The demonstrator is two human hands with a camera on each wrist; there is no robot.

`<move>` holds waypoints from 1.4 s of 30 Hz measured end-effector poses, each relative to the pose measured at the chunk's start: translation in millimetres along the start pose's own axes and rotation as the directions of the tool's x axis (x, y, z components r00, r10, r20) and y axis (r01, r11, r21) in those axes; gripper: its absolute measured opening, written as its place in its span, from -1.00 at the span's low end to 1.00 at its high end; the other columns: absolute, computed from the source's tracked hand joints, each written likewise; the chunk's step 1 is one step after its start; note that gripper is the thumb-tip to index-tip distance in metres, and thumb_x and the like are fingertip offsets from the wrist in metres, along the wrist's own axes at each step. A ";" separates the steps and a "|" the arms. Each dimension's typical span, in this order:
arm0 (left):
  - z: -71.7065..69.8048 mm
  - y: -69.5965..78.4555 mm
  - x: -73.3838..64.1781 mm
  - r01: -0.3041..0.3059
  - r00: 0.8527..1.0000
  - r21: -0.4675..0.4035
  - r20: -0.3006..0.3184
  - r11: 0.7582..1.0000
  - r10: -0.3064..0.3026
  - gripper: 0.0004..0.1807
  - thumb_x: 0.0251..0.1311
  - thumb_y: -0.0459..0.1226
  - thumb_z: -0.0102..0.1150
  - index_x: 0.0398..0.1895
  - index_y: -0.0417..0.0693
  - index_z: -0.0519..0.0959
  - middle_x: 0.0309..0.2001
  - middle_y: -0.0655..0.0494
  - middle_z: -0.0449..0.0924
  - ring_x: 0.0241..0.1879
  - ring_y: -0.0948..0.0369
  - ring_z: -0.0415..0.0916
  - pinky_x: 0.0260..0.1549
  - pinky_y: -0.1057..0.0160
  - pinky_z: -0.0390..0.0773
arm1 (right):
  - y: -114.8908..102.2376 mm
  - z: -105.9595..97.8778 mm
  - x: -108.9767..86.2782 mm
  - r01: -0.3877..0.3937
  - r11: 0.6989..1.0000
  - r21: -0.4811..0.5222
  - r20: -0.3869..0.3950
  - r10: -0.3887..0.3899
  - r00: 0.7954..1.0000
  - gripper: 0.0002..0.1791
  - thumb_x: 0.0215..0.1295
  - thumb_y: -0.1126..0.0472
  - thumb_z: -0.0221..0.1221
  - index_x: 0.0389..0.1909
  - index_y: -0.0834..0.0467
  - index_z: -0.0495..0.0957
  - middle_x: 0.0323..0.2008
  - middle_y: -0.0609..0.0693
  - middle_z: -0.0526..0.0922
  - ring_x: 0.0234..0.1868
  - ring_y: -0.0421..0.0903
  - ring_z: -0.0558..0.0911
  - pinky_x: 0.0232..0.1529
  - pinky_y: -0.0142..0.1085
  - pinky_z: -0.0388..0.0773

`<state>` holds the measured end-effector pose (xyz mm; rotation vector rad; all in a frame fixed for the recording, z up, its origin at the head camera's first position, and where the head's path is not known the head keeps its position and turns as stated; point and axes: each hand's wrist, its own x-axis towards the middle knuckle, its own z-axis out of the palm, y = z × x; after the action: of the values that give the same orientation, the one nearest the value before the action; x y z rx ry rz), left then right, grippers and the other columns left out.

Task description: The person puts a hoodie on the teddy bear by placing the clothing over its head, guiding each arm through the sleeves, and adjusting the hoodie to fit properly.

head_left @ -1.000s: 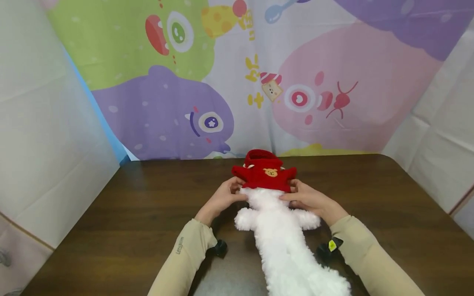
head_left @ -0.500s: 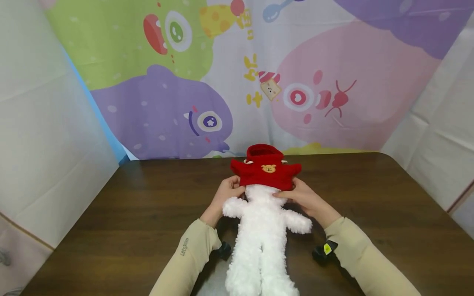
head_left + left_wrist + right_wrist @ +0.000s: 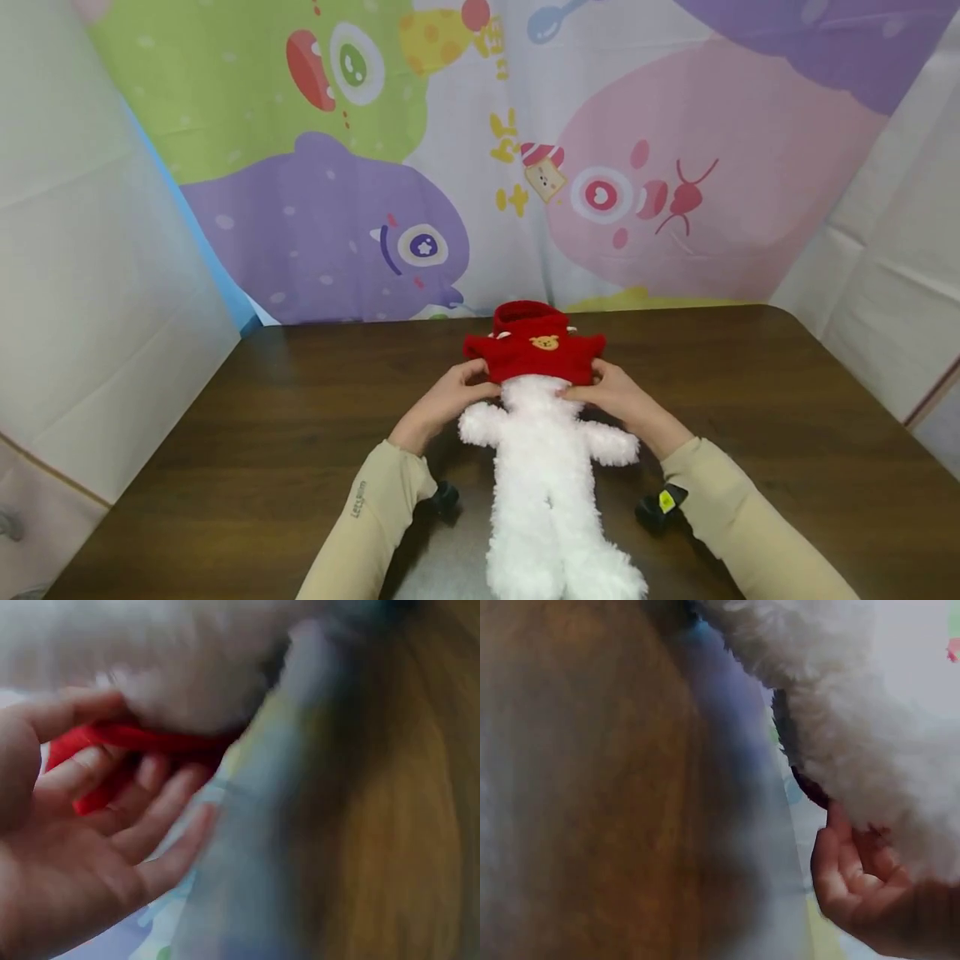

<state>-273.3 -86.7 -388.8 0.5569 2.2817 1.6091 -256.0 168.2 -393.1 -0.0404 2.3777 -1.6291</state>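
Note:
A white fluffy plush toy [image 3: 542, 467] lies lengthwise on the table, arms out and legs toward the person. Its head end is covered by a small red sweater [image 3: 525, 362] with a bear-face patch; the wide collar faces the back. My left hand [image 3: 442, 402] grips the sweater's hem on the left, thumb on the near side. In the left wrist view its thumb and fingers hold the red cloth [image 3: 82, 742] beside the white fur. At the right of the hem, my right hand [image 3: 628, 406] pinches the sweater, thumb over the plush's neck; fur partly hides these fingers in the right wrist view.
The dark wooden table [image 3: 315, 433] reaches back to a cartoon-printed cloth [image 3: 510, 250]. Pale panels [image 3: 97, 250] stand at both sides. Black wrist devices [image 3: 446, 500] sit below both beige sleeves.
The plush's body and legs swung left, then partly back right, and now lie straighter than a second ago. The sweater rose slightly and came down again; both hands keep hold of its hem.

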 end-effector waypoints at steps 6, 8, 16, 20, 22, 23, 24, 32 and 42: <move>1.3 18.3 -6.7 0.171 0.979 -0.011 0.114 0.985 -0.168 -0.05 0.02 -0.01 0.18 0.38 -0.05 -0.12 0.37 0.03 -0.08 0.33 0.08 -0.10 0.26 -0.11 0.00 | -5.1 2.9 -2.5 0.022 0.999 0.036 0.013 -0.023 1.000 -0.09 0.05 -0.02 0.25 0.28 0.34 0.04 0.20 0.24 0.31 0.14 0.12 0.38 0.12 -0.04 0.36; 5.9 21.6 -7.5 0.219 0.969 0.007 0.112 0.976 -0.218 0.12 -0.01 0.01 0.20 0.40 -0.13 -0.36 0.42 -0.03 -0.32 0.38 0.04 -0.22 0.28 -0.10 -0.05 | -7.3 5.4 -3.9 0.017 0.998 0.057 0.009 -0.017 1.000 -0.13 0.05 -0.01 0.25 0.27 0.32 0.08 0.19 0.23 0.33 0.13 0.10 0.39 0.12 -0.06 0.37; 28.0 26.3 -5.1 0.346 0.935 -0.057 -0.064 0.937 -0.349 0.37 -0.11 0.08 0.27 0.30 -0.26 -0.64 0.40 -0.20 -0.36 0.36 -0.04 -0.17 0.25 -0.01 0.09 | -12.9 9.2 -6.3 0.099 0.989 0.107 -0.019 -0.098 0.995 -0.33 0.22 0.09 0.13 0.23 0.39 0.16 0.13 0.29 0.41 0.07 0.07 0.48 0.13 -0.07 0.36; 34.9 27.5 -4.0 0.305 0.932 -0.201 -0.139 0.931 -0.336 0.23 -0.12 -0.01 0.29 0.34 -0.21 -0.43 0.32 -0.17 -0.06 0.22 -0.02 0.13 0.08 0.07 0.35 | -12.2 7.8 -7.4 0.098 0.994 0.045 -0.036 -0.096 0.995 -0.34 0.20 0.02 0.13 0.17 0.37 0.23 0.05 0.26 0.49 -0.08 -0.02 0.53 0.04 -0.13 0.45; 37.7 28.4 -4.0 0.275 0.932 -0.256 -0.168 0.927 -0.323 0.11 -0.14 -0.05 0.30 0.30 -0.15 -0.29 0.22 -0.15 0.09 0.08 0.00 0.28 -0.07 0.10 0.47 | -11.6 7.1 -8.1 0.090 0.996 -0.009 -0.040 -0.091 0.995 -0.33 0.19 -0.05 0.13 0.15 0.34 0.27 -0.01 0.23 0.53 -0.15 -0.06 0.54 -0.03 -0.17 0.49; 38.9 28.7 -4.0 0.254 0.933 -0.275 -0.184 0.927 -0.310 0.05 -0.14 -0.06 0.30 0.26 -0.13 -0.21 0.16 -0.14 0.15 0.01 0.00 0.35 -0.13 0.12 0.51 | -11.5 6.7 -8.7 0.085 0.996 -0.035 -0.039 -0.086 0.995 -0.32 0.18 -0.09 0.12 0.14 0.32 0.28 -0.04 0.21 0.55 -0.18 -0.06 0.54 -0.05 -0.18 0.50; 40.0 28.9 -4.0 0.238 0.933 -0.290 -0.198 0.927 -0.302 -0.01 -0.14 -0.07 0.30 0.23 -0.11 -0.16 0.14 -0.13 0.16 -0.02 0.01 0.37 -0.16 0.13 0.52 | -11.5 6.4 -9.3 0.081 0.995 -0.055 -0.038 -0.083 0.996 -0.32 0.17 -0.12 0.12 0.13 0.31 0.29 -0.05 0.19 0.55 -0.19 -0.06 0.54 -0.07 -0.18 0.51; 41.3 30.1 0.6 0.148 0.901 -0.240 -0.368 0.959 -0.231 -0.19 -0.14 -0.09 0.32 0.09 0.01 0.00 0.07 -0.04 0.29 -0.07 0.06 0.40 -0.18 0.17 0.51 | -10.2 15.6 -10.7 0.143 0.989 -0.029 0.133 -0.138 0.981 -0.43 0.30 -0.06 -0.02 0.06 0.37 0.34 -0.21 0.11 0.54 -0.28 -0.11 0.51 -0.17 -0.31 0.50; 41.4 30.2 -1.9 0.131 0.904 -0.201 -0.378 0.971 -0.200 -0.16 -0.17 -0.05 0.35 0.09 -0.02 0.01 0.09 -0.04 0.28 -0.01 0.08 0.37 -0.07 0.16 0.45 | -9.7 15.9 -11.4 0.138 0.974 -0.178 0.026 -0.136 0.990 -0.63 0.34 0.09 -0.13 -0.14 0.29 0.49 -0.44 0.04 0.51 -0.40 -0.13 0.46 -0.30 -0.32 0.44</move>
<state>-248.7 -44.2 -374.0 -0.0146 2.3457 1.9460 -242.6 151.9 -387.3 -0.2542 2.5555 -1.4591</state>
